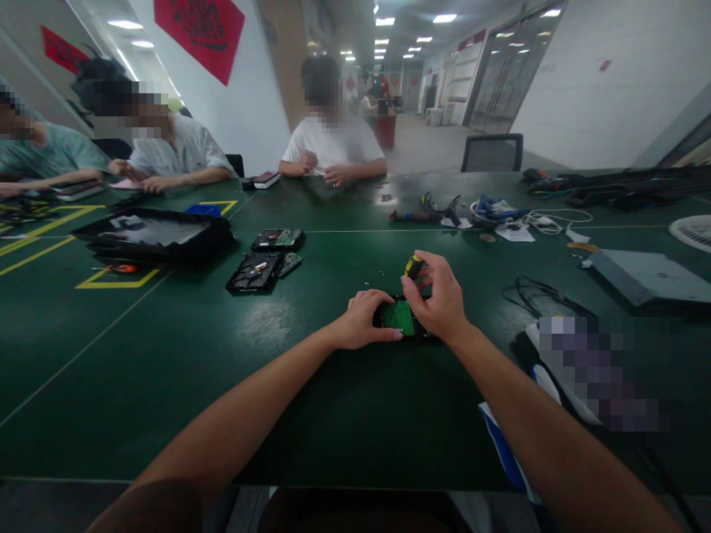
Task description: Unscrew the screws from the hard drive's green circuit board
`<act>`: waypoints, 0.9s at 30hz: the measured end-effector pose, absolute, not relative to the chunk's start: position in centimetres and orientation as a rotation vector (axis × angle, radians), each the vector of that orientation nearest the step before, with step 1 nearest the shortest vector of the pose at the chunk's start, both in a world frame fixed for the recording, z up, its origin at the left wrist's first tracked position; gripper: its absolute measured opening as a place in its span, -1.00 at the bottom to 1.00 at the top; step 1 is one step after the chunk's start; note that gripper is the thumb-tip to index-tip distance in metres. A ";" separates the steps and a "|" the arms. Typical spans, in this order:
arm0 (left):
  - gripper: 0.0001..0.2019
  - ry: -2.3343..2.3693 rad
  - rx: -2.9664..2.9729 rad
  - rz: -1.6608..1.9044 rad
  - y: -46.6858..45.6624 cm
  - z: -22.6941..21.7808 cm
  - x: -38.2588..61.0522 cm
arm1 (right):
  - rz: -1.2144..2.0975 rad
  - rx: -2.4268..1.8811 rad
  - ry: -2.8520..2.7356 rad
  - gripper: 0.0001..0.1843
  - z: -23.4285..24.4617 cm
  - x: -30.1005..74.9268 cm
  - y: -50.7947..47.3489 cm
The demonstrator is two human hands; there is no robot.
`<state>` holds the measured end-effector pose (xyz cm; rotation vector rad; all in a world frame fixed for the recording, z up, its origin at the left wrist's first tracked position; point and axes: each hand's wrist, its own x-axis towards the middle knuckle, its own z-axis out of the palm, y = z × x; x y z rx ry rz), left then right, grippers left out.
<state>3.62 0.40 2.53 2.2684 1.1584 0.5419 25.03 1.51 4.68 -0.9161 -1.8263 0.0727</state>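
Observation:
In front of me on the table lies a small black-cased device with a green circuit board [401, 317], which looks like a hard drive. My left hand [364, 318] grips its left end, thumb along the near edge and fingers over the far edge. A yellow and black screwdriver [412, 267] stands tilted in my right hand [438, 296], its handle pinched between thumb and fingers above the board. My right hand hides its tip and the device's right end. Tiny bits, perhaps screws [381, 272], lie just beyond.
Opened black drives [252, 272] and a large black tray [149, 233] lie to the left. On the right are a grey metal box [649, 274], cables [549, 296] and a blurred pale object [594, 370]. Several people sit across the green table [289, 414].

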 end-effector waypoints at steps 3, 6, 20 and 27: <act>-0.27 1.158 2.273 0.563 0.4 2.4 3.6 | 0.102 -0.910 -1.825 -0.40 4.7 25.1 1.5; -0.26 1.158 2.276 0.567 0.4 2.3 3.6 | 0.110 -0.915 -1.815 -0.40 4.6 25.1 1.6; -0.28 1.158 2.271 0.581 0.2 2.5 3.7 | 0.053 -0.932 -1.817 -0.37 4.5 25.1 1.8; -0.25 1.164 2.278 0.546 0.3 2.4 3.6 | 0.081 -0.902 -1.829 -0.40 4.6 25.0 1.6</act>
